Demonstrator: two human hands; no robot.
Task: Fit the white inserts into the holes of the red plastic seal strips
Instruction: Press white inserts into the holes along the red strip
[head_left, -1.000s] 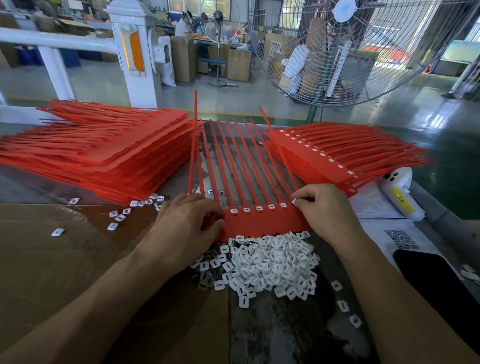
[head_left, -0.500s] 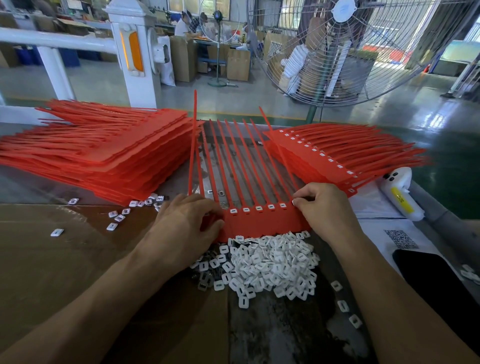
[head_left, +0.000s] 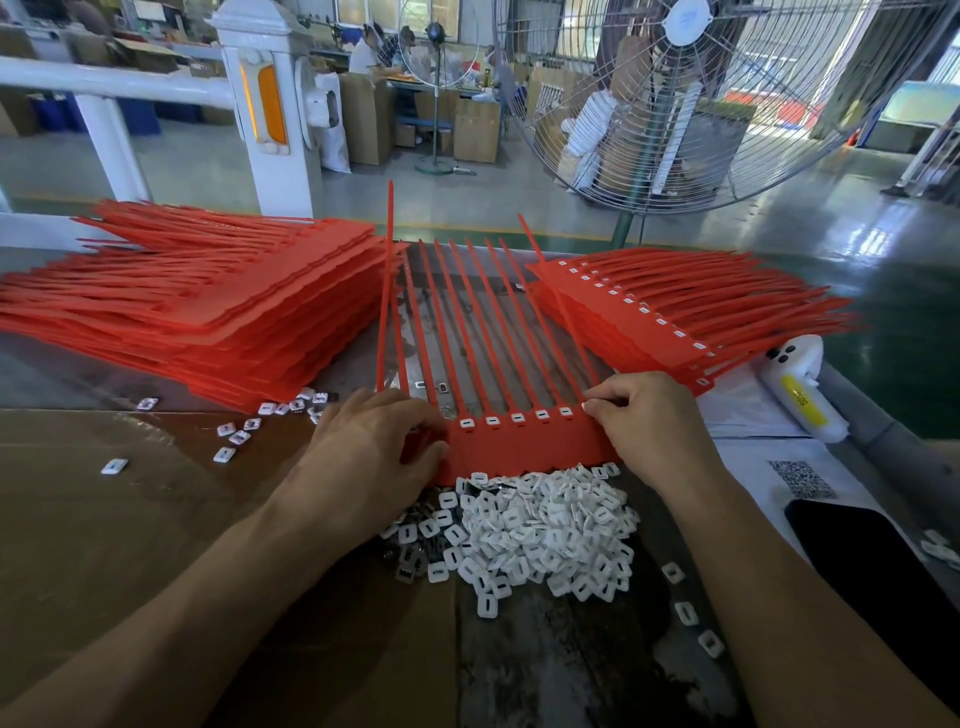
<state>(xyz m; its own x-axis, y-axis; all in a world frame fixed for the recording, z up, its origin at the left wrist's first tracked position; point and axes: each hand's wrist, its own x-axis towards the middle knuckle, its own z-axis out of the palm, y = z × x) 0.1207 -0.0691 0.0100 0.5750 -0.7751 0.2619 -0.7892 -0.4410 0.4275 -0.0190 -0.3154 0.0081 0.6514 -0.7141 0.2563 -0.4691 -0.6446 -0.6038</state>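
From the head camera, I see a person at a workbench bent over a red seal strip sheet lying flat at the centre, its thin tails fanning away toward a large floor fan. The left hand rests on the sheet's left end, fingers curled down over it, thumb along the near edge; I cannot tell whether it grips the sheet or only presses it. The right hand sits at the sheet's right end, fingertips pinched together at the last hole in the row, though what they hold is hidden from me. Five white inserts sit seated in the holes between the two hands. A loose heap of white inserts lies just in front of the sheet, touching its near edge. A tall stack of red sheets stands to the left, and a second stack, its inserts fitted, lies to the right. A white handheld device rests beside that stack.
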